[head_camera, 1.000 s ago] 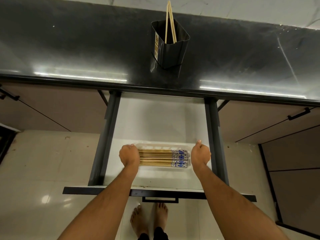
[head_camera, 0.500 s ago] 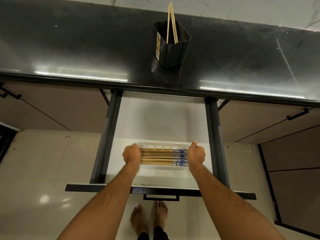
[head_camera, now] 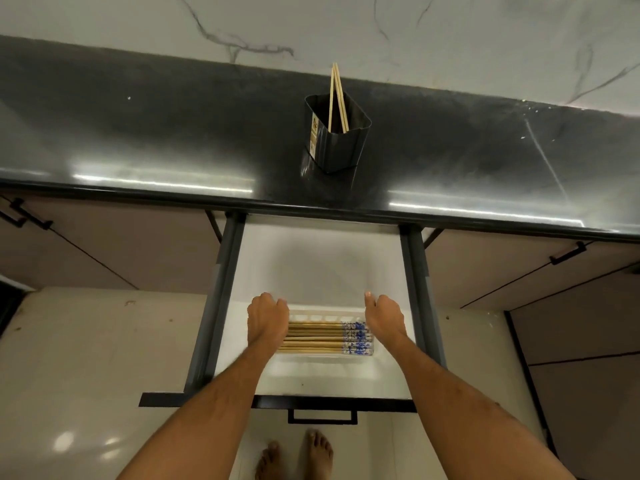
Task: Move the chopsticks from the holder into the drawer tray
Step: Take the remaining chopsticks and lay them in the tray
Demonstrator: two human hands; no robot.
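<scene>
A black holder (head_camera: 334, 147) stands on the dark countertop (head_camera: 173, 133) with two plain chopsticks (head_camera: 337, 98) leaning in it. Below, the open drawer (head_camera: 311, 268) holds a clear tray (head_camera: 325, 356) filled with several chopsticks (head_camera: 317, 337) lying side by side, their blue-patterned ends to the right. My left hand (head_camera: 268, 315) is over the tray's left end, fingers loosely curled, with nothing seen in it. My right hand (head_camera: 382, 315) is at the tray's far right corner, thumb pointing forward, also holding nothing.
Dark drawer rails (head_camera: 221, 306) run along both sides of the drawer, and its front panel with a black handle (head_camera: 322, 415) is nearest me. Closed cabinet doors (head_camera: 104, 251) flank it. A marble wall (head_camera: 346, 29) backs the counter. Bare feet (head_camera: 294, 455) stand on the floor.
Both hands have let go of the tray's ends and moved forward, away from me. The view has tilted up, showing more of the counter and wall.
</scene>
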